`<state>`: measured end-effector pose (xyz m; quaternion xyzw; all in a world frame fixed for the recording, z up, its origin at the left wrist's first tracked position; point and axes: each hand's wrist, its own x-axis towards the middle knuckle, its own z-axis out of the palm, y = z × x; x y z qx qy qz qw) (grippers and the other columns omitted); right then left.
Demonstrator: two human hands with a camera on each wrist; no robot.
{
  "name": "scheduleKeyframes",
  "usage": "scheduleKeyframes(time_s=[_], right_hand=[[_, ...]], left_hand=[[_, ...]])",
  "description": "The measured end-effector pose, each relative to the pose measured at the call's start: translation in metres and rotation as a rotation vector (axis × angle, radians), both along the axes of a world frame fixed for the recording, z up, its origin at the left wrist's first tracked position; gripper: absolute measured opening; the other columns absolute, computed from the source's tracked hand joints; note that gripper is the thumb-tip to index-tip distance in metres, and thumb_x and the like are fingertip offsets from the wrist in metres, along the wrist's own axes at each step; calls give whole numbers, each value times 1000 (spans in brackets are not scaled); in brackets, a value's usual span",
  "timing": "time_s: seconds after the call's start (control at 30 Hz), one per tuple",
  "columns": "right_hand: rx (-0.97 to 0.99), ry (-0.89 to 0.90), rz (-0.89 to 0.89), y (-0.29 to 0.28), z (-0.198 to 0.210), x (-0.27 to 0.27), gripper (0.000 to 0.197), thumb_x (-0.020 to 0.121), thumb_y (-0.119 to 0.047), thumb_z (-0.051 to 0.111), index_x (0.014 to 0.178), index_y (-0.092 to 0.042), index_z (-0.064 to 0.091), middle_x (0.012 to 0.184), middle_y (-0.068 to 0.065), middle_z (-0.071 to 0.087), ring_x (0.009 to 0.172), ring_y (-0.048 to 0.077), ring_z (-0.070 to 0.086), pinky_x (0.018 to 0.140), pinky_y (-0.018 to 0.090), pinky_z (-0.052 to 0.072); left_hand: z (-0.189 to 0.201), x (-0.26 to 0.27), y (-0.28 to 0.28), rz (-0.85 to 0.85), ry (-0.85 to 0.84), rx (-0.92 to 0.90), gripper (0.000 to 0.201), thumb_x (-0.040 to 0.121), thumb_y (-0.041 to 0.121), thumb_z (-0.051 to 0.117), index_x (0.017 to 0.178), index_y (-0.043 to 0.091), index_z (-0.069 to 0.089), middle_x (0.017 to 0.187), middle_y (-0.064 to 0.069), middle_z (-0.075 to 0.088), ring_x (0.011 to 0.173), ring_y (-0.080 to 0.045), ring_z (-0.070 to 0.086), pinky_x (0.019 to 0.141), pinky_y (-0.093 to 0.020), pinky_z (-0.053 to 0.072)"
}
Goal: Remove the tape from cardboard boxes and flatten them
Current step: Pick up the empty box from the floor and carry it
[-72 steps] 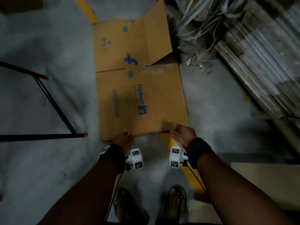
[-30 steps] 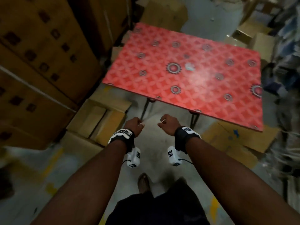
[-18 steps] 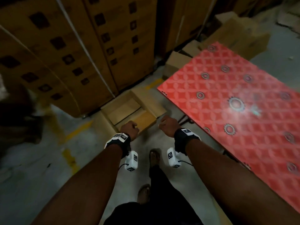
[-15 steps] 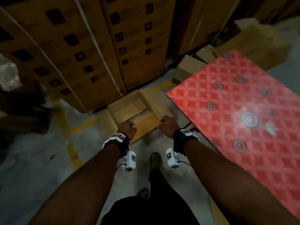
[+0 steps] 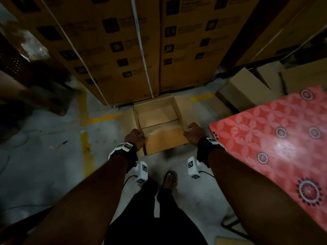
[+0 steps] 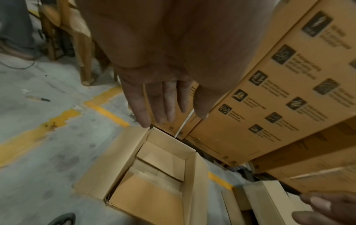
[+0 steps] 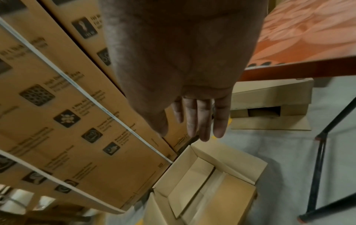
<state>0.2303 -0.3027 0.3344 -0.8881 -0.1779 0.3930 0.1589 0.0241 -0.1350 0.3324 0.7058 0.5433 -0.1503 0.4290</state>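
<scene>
An open, empty-looking cardboard box [image 5: 159, 119] stands on the concrete floor against a wall of tall cartons, its top flaps folded outward. My left hand [image 5: 136, 138] hovers over its near left corner and my right hand [image 5: 193, 132] over its near right corner. The left wrist view has my left hand's fingers [image 6: 159, 103] straight and empty above the box [image 6: 154, 175]. In the right wrist view my right hand's fingers [image 7: 200, 117] are likewise straight and empty above the box [image 7: 212, 182]. I cannot tell whether either hand touches the cardboard.
Tall printed cartons [image 5: 141, 50] with white straps rise just behind the box. A red patterned table [image 5: 274, 138] on black legs stands at the right, with smaller boxes [image 5: 247, 89] beyond it. Yellow floor lines [image 5: 85, 138] run at the left. A brown chair [image 6: 73, 38] stands further left.
The view swung from a flattened printed box on the floor, past the red table, to this open box. Both hands moved apart and over its near corners.
</scene>
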Motion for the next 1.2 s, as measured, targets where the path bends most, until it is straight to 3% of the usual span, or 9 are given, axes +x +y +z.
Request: scheduleKeyframes(time_s=[0.07, 0.2, 0.33, 0.53, 0.73, 0.93, 1.03, 1.13, 1.2], right_hand=[[-22, 0, -10, 11, -5, 8, 48, 90, -28, 63, 131, -8, 49, 132, 19, 57, 118, 36, 55, 93, 36, 47], [-52, 17, -27, 37, -25, 22, 50, 91, -30, 62, 133, -7, 47, 134, 19, 54, 119, 37, 54, 94, 38, 47], [-63, 28, -48, 68, -70, 38, 52, 92, -31, 60, 135, -8, 44, 134, 18, 54, 117, 38, 55, 92, 41, 49], [-110, 4, 39, 117, -181, 68, 52, 95, -29, 57, 138, -5, 40, 133, 19, 54, 117, 38, 54, 80, 31, 39], [-139, -20, 47, 149, -320, 110, 68, 93, -36, 61, 146, -6, 31, 140, 18, 48, 124, 37, 50, 81, 28, 37], [-195, -90, 47, 159, -443, 149, 67, 89, -45, 63, 138, -5, 39, 137, 20, 45, 121, 39, 49, 88, 36, 42], [-186, -158, -53, 155, -483, 165, 73, 86, -43, 67, 138, -3, 35, 138, 23, 40, 123, 42, 46, 97, 48, 45], [-176, -179, -117, 146, -516, 176, 80, 83, -41, 72, 142, -7, 30, 139, 23, 37, 124, 45, 45, 98, 53, 45], [-180, -190, -94, 141, -534, 178, 82, 82, -40, 74, 143, -9, 28, 138, 23, 38, 122, 45, 45, 97, 51, 45]], left_hand=[[-6, 6, 13, 23, -5, -12, 40, 93, 34, 58, 129, 18, 51, 132, -9, 58, 119, -32, 54, 95, -32, 43], [-32, 14, 38, 82, -1, -45, 40, 93, 33, 58, 128, 16, 49, 129, -11, 60, 116, -33, 56, 88, -30, 43], [-82, 27, 63, 117, -22, -42, 40, 93, 30, 60, 127, 13, 50, 126, -12, 62, 116, -32, 56, 92, -33, 44], [-191, 49, 103, 234, -55, -31, 43, 91, 30, 62, 128, 11, 50, 127, -12, 60, 117, -32, 56, 95, -33, 44], [-333, 68, 136, 303, -67, -4, 48, 90, 31, 64, 131, 12, 48, 131, -11, 58, 121, -31, 54, 96, -33, 43], [-457, 73, 157, 352, -48, 57, 60, 87, 34, 69, 136, 9, 44, 137, -14, 52, 124, -32, 51, 98, -35, 41], [-502, 73, 163, 369, -42, 124, 63, 85, 31, 70, 137, 9, 43, 136, -18, 48, 120, -34, 52, 96, -37, 44], [-537, 71, 164, 285, -28, 159, 62, 85, 28, 69, 140, 18, 42, 137, -17, 43, 116, -35, 54, 97, -40, 45], [-555, 68, 162, 250, -32, 178, 63, 85, 25, 68, 142, 25, 40, 145, -15, 35, 123, -36, 49, 100, -42, 44]])
